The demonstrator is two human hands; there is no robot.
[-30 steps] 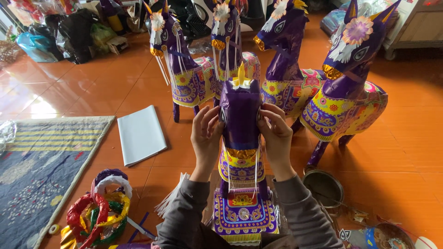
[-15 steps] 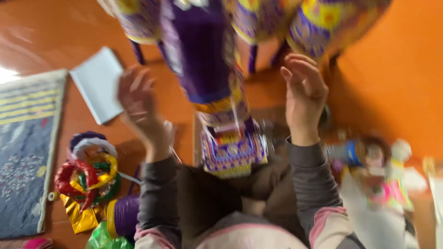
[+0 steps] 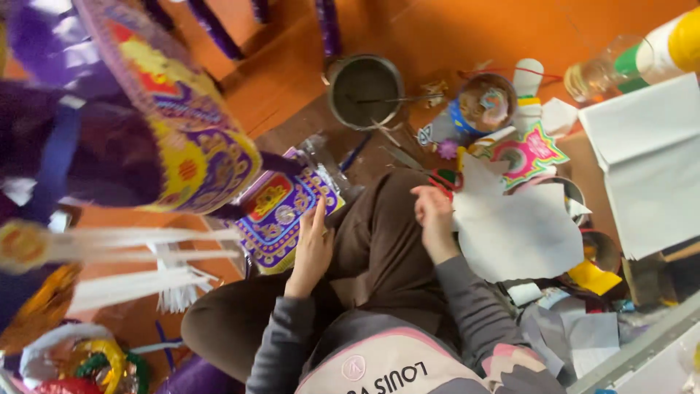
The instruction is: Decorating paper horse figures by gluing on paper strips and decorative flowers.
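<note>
On the orange floor, one purple paper horse (image 3: 146, 138) stood close, no longer gripped as before. Both hands had dropped: left hand (image 3: 312, 248) lay open beside one patterned panel (image 3: 284, 211), right hand (image 3: 434, 219) loose, empty, touching one white sheet (image 3: 521, 233).

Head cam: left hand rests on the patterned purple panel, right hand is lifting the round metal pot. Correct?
Not quite. The left hand does rest at the edge of the patterned purple panel, but the head view shows the right hand at the white paper sheet, empty. The round metal pot sits untouched on the floor.
</note>
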